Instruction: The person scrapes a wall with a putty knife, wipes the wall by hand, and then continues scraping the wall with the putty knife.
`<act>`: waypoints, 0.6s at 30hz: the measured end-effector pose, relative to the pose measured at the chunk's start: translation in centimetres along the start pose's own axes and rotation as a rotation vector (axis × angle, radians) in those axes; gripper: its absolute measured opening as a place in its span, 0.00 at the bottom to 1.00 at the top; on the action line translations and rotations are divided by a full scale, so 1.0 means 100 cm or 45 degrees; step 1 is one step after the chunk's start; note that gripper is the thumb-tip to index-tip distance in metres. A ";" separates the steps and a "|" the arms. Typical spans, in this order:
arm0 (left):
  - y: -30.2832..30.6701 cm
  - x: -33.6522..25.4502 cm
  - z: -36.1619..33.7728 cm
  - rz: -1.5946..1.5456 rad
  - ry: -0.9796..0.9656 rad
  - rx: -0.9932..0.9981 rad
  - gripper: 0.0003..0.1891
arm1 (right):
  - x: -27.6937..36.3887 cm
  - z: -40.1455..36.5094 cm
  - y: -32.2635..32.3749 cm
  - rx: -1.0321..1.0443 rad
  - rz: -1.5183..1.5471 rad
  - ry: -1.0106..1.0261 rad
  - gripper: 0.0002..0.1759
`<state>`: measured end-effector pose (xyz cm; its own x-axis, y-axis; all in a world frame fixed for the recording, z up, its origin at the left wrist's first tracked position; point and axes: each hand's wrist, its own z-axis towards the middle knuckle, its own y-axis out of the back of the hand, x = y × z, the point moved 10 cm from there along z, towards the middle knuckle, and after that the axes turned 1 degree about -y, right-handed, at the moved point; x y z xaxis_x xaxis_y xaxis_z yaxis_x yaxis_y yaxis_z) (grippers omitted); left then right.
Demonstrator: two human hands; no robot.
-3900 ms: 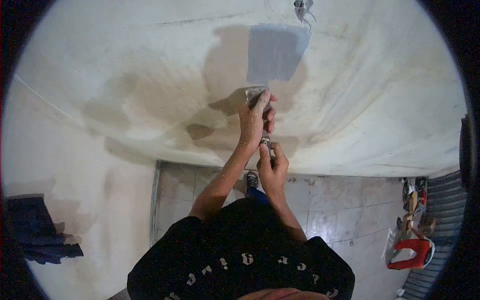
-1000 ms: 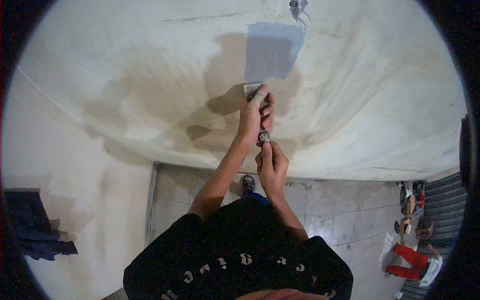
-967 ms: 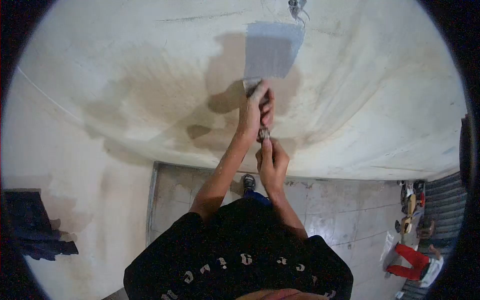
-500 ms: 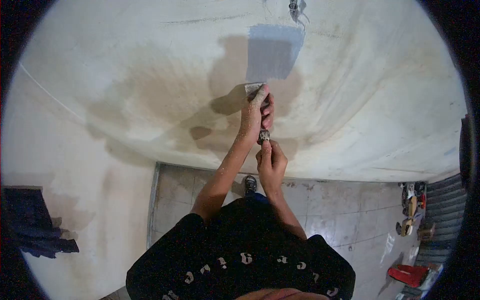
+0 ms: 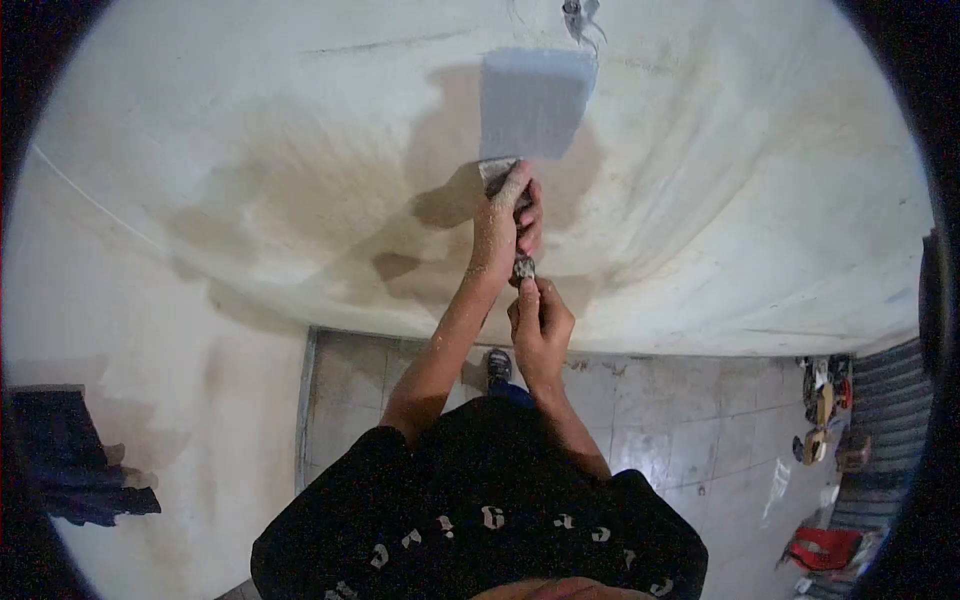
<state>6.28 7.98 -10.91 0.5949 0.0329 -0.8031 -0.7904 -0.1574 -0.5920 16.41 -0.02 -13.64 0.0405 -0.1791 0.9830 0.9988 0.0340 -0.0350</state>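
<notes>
My left hand (image 5: 508, 215) is wrapped round the handle of a scraper (image 5: 497, 170), its thumb laid along the top toward the flat blade. The blade's edge meets the wall (image 5: 700, 230) at the lower left border of a smooth grey patch (image 5: 535, 105). Below the left hand, my right hand (image 5: 543, 330) pinches the whitened butt end of the handle between thumb and fingers. Pale dust covers the left thumb and specks the forearm. Most of the handle is hidden inside the left hand.
A fitting with loose wires (image 5: 573, 15) sticks out above the patch. Dark cloth (image 5: 75, 455) hangs at left. On the tiled floor (image 5: 660, 430), shoes (image 5: 822, 410) and a red object (image 5: 828, 547) lie by a corrugated panel (image 5: 885, 430) at right.
The scraper and both hands have moved slightly up relative to the patch, so the blade now reaches its lower edge. The whole view has shifted a little. Both grips stay the same.
</notes>
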 end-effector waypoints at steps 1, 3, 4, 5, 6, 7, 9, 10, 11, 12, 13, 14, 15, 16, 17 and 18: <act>0.001 0.005 0.000 -0.007 0.012 -0.001 0.21 | -0.006 0.000 0.001 -0.009 0.023 -0.045 0.16; 0.002 0.004 0.003 0.045 0.002 -0.002 0.21 | -0.012 0.000 0.003 -0.017 0.013 -0.038 0.16; 0.000 0.000 0.006 0.024 -0.014 0.011 0.21 | -0.013 0.000 0.002 -0.016 0.013 -0.041 0.16; -0.003 -0.004 0.006 0.006 -0.028 0.026 0.21 | -0.008 0.003 0.001 -0.005 0.035 -0.021 0.16; -0.007 -0.008 0.006 -0.013 -0.028 0.038 0.21 | -0.002 0.010 -0.001 0.000 0.054 -0.013 0.16; -0.012 -0.019 0.006 0.025 -0.090 0.032 0.21 | -0.003 0.009 0.000 -0.002 0.069 -0.020 0.16; -0.005 -0.002 -0.002 0.030 -0.025 -0.004 0.21 | -0.006 -0.004 0.007 -0.037 0.000 -0.034 0.17; -0.006 -0.003 0.002 0.035 -0.030 -0.002 0.21 | -0.002 0.000 0.007 -0.050 -0.025 0.000 0.17; -0.001 0.006 -0.001 -0.002 0.021 -0.027 0.21 | -0.013 -0.003 0.007 -0.013 0.032 -0.055 0.17; -0.002 0.001 0.001 0.002 0.006 -0.030 0.21 | -0.011 0.000 0.005 -0.003 0.029 -0.047 0.17; -0.003 -0.004 0.003 0.004 -0.009 -0.027 0.21 | -0.009 0.003 0.005 0.004 0.025 -0.035 0.17; -0.002 -0.003 0.001 0.003 -0.007 -0.035 0.21 | -0.010 0.001 0.005 0.010 0.014 -0.044 0.17; -0.008 -0.013 -0.001 0.022 -0.070 -0.007 0.20 | -0.007 -0.003 0.005 0.006 0.031 -0.033 0.17; -0.004 -0.005 -0.005 0.011 -0.038 -0.009 0.20 | -0.001 -0.003 0.004 -0.001 0.046 -0.025 0.17; -0.001 0.002 -0.005 -0.003 -0.017 -0.005 0.20 | 0.004 -0.003 0.004 -0.006 0.059 -0.005 0.17; -0.001 0.002 -0.001 -0.016 -0.016 0.010 0.20 | 0.000 -0.002 0.005 -0.013 0.042 -0.014 0.17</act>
<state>6.48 7.86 -11.00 0.6032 0.0474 -0.7961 -0.7838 -0.1495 -0.6028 16.89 -0.19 -13.70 0.0729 -0.1669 0.9833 0.9972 0.0300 -0.0689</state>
